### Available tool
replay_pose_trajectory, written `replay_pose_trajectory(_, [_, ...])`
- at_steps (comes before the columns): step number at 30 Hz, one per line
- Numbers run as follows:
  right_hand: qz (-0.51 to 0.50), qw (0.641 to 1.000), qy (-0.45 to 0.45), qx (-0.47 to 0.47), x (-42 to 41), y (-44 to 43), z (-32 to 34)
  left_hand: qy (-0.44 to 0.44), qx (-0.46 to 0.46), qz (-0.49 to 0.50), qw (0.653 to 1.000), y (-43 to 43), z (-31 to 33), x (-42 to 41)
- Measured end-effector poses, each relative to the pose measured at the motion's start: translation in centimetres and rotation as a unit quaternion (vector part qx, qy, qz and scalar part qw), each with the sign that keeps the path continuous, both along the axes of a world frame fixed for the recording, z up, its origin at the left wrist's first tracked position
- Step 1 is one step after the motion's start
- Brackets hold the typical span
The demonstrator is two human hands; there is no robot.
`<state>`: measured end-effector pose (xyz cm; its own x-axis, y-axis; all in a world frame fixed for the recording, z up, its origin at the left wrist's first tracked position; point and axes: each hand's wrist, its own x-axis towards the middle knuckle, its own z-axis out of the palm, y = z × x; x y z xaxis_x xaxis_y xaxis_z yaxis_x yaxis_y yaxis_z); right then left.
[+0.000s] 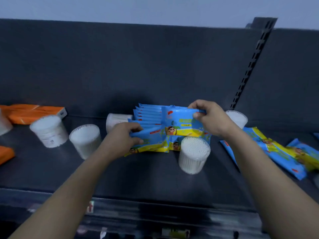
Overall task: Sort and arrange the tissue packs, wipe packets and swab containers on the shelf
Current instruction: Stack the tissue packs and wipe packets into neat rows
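On the dark shelf (pixel 51 171), a row of blue-and-yellow wipe packets (pixel 148 116) stands on edge near the back panel (pixel 120 66), long axes running left to right, printed fronts facing the person. The left hand (pixel 124 138) has its grip closed on the row's near left end, and the right hand (pixel 210 118) pinches the top right corner of the front wipe packet (pixel 181 123), held upright. A clear swab container (pixel 194 155) full of white cotton swabs stands upright just in front. More swab containers (pixel 85 140) stand to the left. Orange tissue packs (pixel 32 112) lie flat at far left. Loose wipe packets (pixel 283 152) lie slanted on the right.
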<state>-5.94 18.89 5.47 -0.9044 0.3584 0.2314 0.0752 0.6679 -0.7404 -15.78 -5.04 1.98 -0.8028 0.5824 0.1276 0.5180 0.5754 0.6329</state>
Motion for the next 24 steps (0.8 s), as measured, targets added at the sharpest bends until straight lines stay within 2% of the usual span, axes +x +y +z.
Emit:
replay_pose_trajectory(5, [-0.066, 0.998, 0.020, -0.010, 1.1, -0.2, -0.4, 0.088, -0.035, -0.005, 0.995, 1.0, -1.9, -0.9])
replay_pose_trajectory(9, [-0.067, 0.997, 0.035, -0.020, 1.1, -0.9, -0.9, 0.096, -0.052, -0.005, 0.994, 1.4, -2.8, -1.1])
replay_pose_trajectory(17, [-0.056, 0.993, -0.085, 0.063, 1.4, 0.1, -2.6, 0.106, -0.029, 0.013, 0.994, 1.3, -3.6, -1.6])
replay_pose_trajectory(24, [-0.075, 0.976, -0.169, 0.118, 2.4, 1.0, -3.4, 0.166, -0.124, 0.048, 0.977, 2.1, -3.8, -0.8])
